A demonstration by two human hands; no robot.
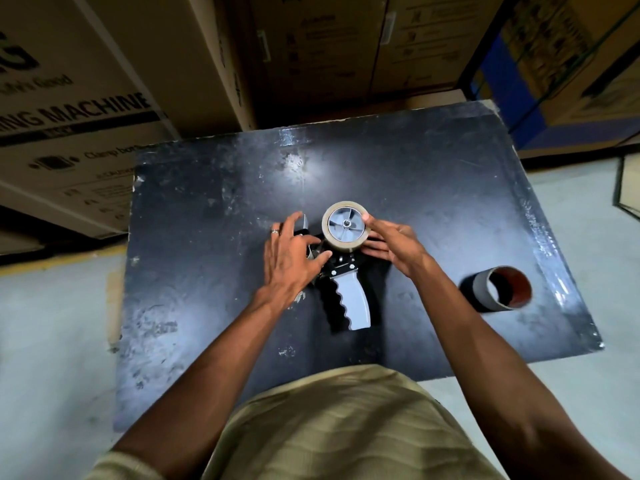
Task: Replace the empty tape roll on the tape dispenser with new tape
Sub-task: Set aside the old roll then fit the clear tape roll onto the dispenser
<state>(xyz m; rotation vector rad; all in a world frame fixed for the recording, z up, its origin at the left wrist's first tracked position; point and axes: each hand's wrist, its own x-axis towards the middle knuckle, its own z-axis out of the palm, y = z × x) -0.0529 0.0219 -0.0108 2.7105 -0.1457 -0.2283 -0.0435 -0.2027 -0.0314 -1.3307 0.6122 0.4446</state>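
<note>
We look down on a scuffed black table (pixel 214 237) with cardboard cartons stacked behind it. The tape dispenser (pixel 349 292) lies flat near the table's middle, its grey ribbed handle pointing toward us and its hub pointing away. A new tape roll (pixel 326 233), tan and thin-walled, sits around the grey spoked hub (pixel 346 224), so the hub fills the roll's opening.

Our right hand (pixel 391 247) grips that roll from its right side: the thumb presses the outer rim at the upper right and the curled fingers reach under the lower right edge. Our left hand (pixel 291 258) rests on the dispenser's front end, fingers spread and fairly straight, thumb stretched toward the roll's lower left edge; a ring shows on 1 finger. Whether those fingers pinch anything beneath the palm we cannot tell.

The empty tape roll (pixel 498 289), a bare cardboard core with a dark outside and reddish inside, lies on its side well apart from the dispenser, near the table's right edge. Nothing sits inside it that we can see.

As for writing, the large carton (pixel 86 109) at the left carries bold dark letters reading "ING MACHINE", cut off at the start, and below that a smaller line beginning "Clamp". Other print on it and on the center cartons (pixel 346 46) is too blurred to read. A blue-marked box (pixel 540 64) stands at the upper right.
</note>
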